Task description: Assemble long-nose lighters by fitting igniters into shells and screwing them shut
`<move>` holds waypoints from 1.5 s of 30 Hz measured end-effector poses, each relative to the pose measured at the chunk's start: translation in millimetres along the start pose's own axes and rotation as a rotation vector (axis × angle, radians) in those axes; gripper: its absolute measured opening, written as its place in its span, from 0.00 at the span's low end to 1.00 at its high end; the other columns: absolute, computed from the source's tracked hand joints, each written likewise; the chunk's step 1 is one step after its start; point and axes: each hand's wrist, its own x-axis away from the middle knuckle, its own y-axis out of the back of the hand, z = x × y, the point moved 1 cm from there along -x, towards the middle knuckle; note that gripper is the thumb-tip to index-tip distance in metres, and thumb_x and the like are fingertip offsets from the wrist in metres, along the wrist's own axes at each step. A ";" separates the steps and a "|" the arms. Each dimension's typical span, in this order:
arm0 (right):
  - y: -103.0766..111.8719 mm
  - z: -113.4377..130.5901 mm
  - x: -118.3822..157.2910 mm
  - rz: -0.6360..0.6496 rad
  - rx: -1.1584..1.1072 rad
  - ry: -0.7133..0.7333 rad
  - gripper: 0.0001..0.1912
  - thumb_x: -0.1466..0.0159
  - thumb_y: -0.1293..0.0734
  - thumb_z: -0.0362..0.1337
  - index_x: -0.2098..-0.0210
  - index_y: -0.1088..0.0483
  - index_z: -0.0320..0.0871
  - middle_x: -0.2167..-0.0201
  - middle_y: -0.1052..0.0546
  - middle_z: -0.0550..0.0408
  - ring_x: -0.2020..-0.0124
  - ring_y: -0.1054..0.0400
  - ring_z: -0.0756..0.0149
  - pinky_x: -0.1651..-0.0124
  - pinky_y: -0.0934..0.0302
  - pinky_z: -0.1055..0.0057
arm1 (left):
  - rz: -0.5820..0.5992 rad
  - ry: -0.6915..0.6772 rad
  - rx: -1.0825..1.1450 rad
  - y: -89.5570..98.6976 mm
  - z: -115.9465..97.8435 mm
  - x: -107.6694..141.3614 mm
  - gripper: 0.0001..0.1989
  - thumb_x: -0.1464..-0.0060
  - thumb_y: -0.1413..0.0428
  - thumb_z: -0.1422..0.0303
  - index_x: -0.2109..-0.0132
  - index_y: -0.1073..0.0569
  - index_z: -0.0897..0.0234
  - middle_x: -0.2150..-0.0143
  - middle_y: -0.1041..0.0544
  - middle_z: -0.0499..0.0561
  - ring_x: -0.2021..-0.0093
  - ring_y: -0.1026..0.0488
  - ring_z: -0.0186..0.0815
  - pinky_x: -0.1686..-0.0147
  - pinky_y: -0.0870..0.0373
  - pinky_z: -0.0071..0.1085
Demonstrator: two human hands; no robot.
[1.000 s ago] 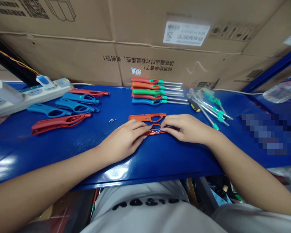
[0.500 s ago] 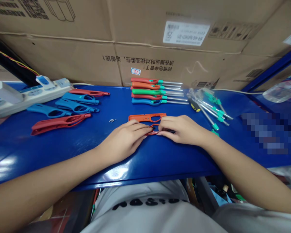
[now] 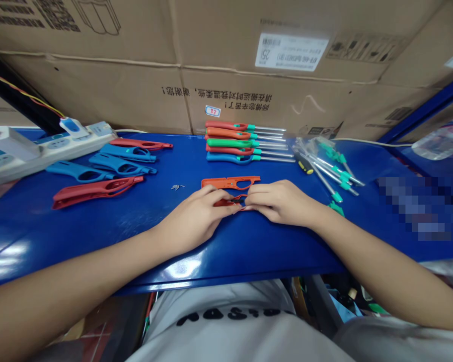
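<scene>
Between my hands lies an orange-red lighter handle half (image 3: 222,203), partly covered by my fingers. My left hand (image 3: 194,213) has its fingers closed over the left part and middle of that shell. A small dark part shows by its fingertips, too hidden to name. From the right, my right hand (image 3: 283,202) pinches the other end of the same shell, its fingertips close to the left ones. Just behind them a second orange handle half (image 3: 228,183) lies open side up, apart from both hands. Several small screws (image 3: 177,187) lie to its left.
Blue and red handle shells (image 3: 98,188) lie at the left, before a white power strip (image 3: 56,146). Several assembled lighters (image 3: 230,143) are lined up by the cardboard box (image 3: 219,70). A screwdriver (image 3: 305,165) and metal tubes with green ends (image 3: 335,173) are at right.
My left fingers have shifted on the shell, uncovering more of its left part. The dark part that showed under my right hand now shows near my left fingertips. The view has shifted slightly.
</scene>
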 end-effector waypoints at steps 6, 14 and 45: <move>-0.5 -0.8 -0.8 0.000 -0.062 0.013 0.12 0.28 0.40 0.35 0.61 0.25 0.44 0.64 0.21 0.53 0.66 0.29 0.67 0.65 0.44 0.72 | 0.044 -0.019 -0.059 0.6 -0.1 0.7 0.21 0.34 0.51 0.76 0.39 0.26 0.55 0.46 0.26 0.57 0.45 0.31 0.45 0.46 0.29 0.45; 17.9 -4.6 1.2 -0.031 -0.242 -0.119 0.09 0.29 0.38 0.38 0.59 0.25 0.44 0.56 0.23 0.49 0.59 0.28 0.63 0.58 0.37 0.68 | 0.059 -0.024 -0.085 1.5 -1.1 0.2 0.21 0.34 0.51 0.76 0.38 0.27 0.58 0.46 0.26 0.59 0.44 0.32 0.47 0.45 0.30 0.47; 34.5 -16.3 12.3 0.110 -0.355 -0.186 0.12 0.34 0.33 0.37 0.52 0.26 0.43 0.56 0.23 0.49 0.68 0.32 0.68 0.66 0.38 0.71 | -0.004 0.012 -0.013 2.0 -0.4 -0.4 0.18 0.31 0.52 0.71 0.39 0.28 0.61 0.44 0.24 0.57 0.44 0.29 0.45 0.43 0.29 0.46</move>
